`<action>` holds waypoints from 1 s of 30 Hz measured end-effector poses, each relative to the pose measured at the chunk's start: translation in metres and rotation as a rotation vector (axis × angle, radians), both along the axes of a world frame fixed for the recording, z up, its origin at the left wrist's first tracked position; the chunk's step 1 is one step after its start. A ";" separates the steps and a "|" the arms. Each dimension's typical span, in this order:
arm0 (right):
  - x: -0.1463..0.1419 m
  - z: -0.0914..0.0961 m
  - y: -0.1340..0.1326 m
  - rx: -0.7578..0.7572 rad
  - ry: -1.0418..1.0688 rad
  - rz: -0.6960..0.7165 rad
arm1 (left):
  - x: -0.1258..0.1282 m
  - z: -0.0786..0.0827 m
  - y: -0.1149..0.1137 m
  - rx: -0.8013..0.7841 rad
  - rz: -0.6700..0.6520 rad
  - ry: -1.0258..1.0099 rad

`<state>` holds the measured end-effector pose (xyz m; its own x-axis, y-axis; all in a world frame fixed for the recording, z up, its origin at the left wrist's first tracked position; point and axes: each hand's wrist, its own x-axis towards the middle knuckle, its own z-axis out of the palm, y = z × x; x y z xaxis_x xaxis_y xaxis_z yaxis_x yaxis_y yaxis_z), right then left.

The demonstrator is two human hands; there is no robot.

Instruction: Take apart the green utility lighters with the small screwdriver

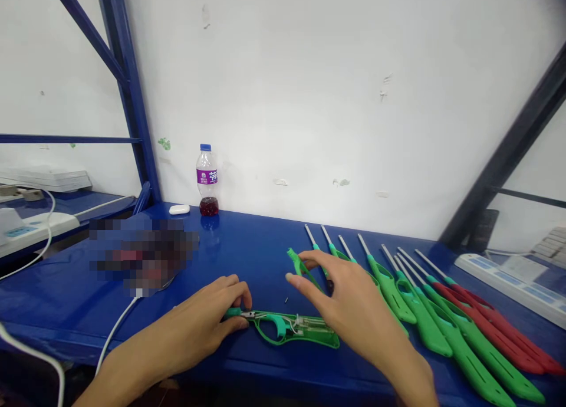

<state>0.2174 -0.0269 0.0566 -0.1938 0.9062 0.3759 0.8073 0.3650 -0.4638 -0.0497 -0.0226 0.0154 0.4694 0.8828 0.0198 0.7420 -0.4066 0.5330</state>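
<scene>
An opened green lighter body [295,329] lies flat on the blue table [247,248], its inner parts and thin wires showing. My left hand [207,321] rests on the table and pinches the lighter's teal front end between thumb and fingers. My right hand [349,301] hovers just above and to the right, fingers curled around a thin green plastic cover piece [299,266] held up off the table. A tiny dark part [286,301] lies on the table between the hands.
A row of several green and two red long-nosed lighters [442,312] lies at the right. A drink bottle [207,180] and a small white case [179,209] stand by the wall. A white cable [115,330] runs off the front left edge. Power strips sit on both sides.
</scene>
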 end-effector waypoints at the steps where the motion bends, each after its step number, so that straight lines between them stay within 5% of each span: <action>1: 0.000 -0.004 0.006 -0.023 -0.039 0.012 | 0.001 -0.002 0.000 0.036 -0.003 -0.001; 8: 0.006 -0.016 0.019 -0.040 -0.222 0.020 | 0.027 -0.012 0.000 0.340 -0.104 -0.033; 17: 0.023 -0.004 -0.009 -0.249 -0.326 0.101 | 0.043 -0.025 0.005 0.448 -0.066 0.041; 23: 0.014 -0.011 -0.004 -0.193 -0.365 0.089 | 0.043 -0.028 0.004 0.468 -0.057 0.099; 30: 0.014 -0.007 -0.007 -0.189 -0.395 0.116 | 0.034 -0.011 0.002 0.440 -0.034 0.047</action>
<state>0.2313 -0.0335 0.0491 -0.3933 0.9157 0.0829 0.8947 0.4019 -0.1950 -0.0159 -0.0211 0.0045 0.5071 0.7794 0.3679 0.7440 -0.6114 0.2698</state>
